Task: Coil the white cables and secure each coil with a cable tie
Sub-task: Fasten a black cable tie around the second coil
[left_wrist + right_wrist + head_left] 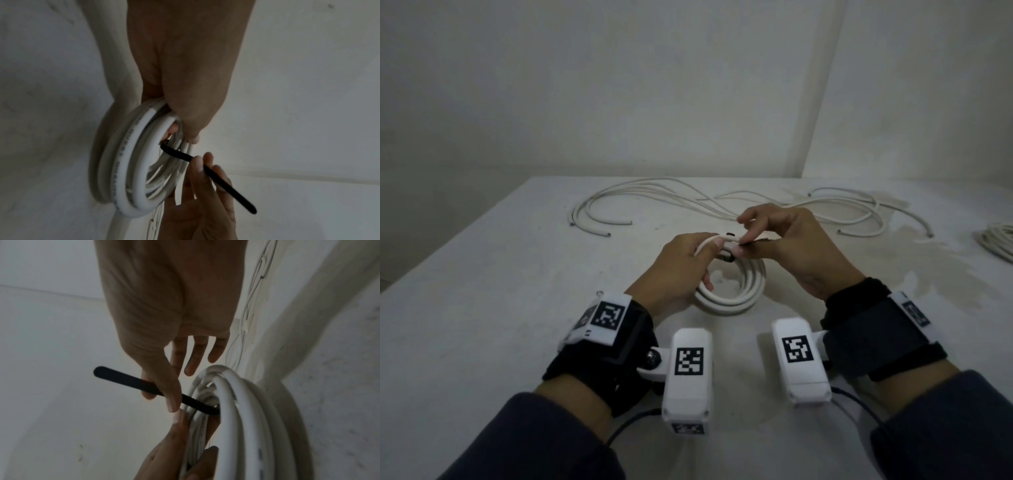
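The left hand (674, 270) grips the coil (736, 291) so its loops stay bunched (others lie loose) while the right hand (787, 246) pinches the tie (207, 168) taut.

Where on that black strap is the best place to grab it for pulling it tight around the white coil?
Probably on its free tail, close to the coil, coming from the right. The black strap leaves the bundle as a flat strip toward the right hand, which pinches it between thumb and finger. Its flat faces suit a pinch. The left hand grips the coil's top.

Dim, flat light; wrist views soft, edge-warped.
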Available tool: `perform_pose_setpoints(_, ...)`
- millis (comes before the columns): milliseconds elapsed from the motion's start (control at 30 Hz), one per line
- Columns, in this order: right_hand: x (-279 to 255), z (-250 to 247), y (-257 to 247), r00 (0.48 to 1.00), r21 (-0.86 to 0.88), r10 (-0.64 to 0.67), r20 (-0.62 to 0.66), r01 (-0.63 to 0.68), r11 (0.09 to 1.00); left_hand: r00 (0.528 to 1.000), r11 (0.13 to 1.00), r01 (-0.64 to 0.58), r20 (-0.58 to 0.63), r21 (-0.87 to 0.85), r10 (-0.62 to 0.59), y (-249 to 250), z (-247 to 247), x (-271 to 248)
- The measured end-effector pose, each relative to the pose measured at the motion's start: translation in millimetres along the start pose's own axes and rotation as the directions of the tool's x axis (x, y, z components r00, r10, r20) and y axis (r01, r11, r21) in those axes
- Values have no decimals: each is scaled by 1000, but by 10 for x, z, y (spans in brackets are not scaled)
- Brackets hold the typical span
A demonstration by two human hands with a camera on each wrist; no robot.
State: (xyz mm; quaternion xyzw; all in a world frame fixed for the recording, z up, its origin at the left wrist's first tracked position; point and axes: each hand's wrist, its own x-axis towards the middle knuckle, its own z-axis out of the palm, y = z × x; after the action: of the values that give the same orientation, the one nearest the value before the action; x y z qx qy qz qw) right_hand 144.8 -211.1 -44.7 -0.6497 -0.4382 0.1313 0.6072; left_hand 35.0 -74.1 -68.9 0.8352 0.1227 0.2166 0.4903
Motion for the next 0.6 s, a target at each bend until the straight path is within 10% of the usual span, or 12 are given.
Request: perform_pose_setpoints(600, 96, 83, -20, 997, -36, -58, -54, 56, 998, 994, 940, 66, -65, -334, -93, 64, 7, -48)
